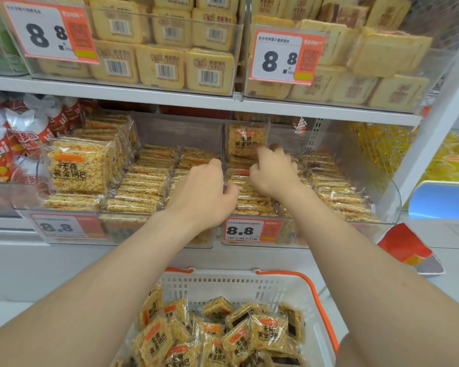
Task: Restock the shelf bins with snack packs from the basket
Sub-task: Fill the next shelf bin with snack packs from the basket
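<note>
At the middle shelf, both bare hands reach into the clear plastic bins. Left hand [204, 186]: knuckles up, fingers curled downward over the packs beside the clear divider [224, 165]; whether it grips a pack cannot be told, since the fingertips are hidden. Right hand [272, 172]: fingers bent forward onto the stacked packs just right of the divider, slightly blurred, so its hold cannot be told either; an upright rice-crisp pack [245, 140] stands just behind its fingertips. Left bin [24, 181]: rows of flat rice-crisp packs on edge, with one pack [78, 168] facing outward at the front left. Right bin [392, 200]: similar rows [337, 192] filling its floor. Orange-and-white price tags reading 8.8 [245, 230] sit on the bin fronts. Upper shelf: clear bins of pale square biscuit packs [164, 67] with larger 8.8 tags [48, 30]. Far left: red-and-white snack bags [24, 128]. Below the forearms: a white basket [223, 284] with orange handles [321, 295], holding a loose heap of the same snack packs [215, 337].
</note>
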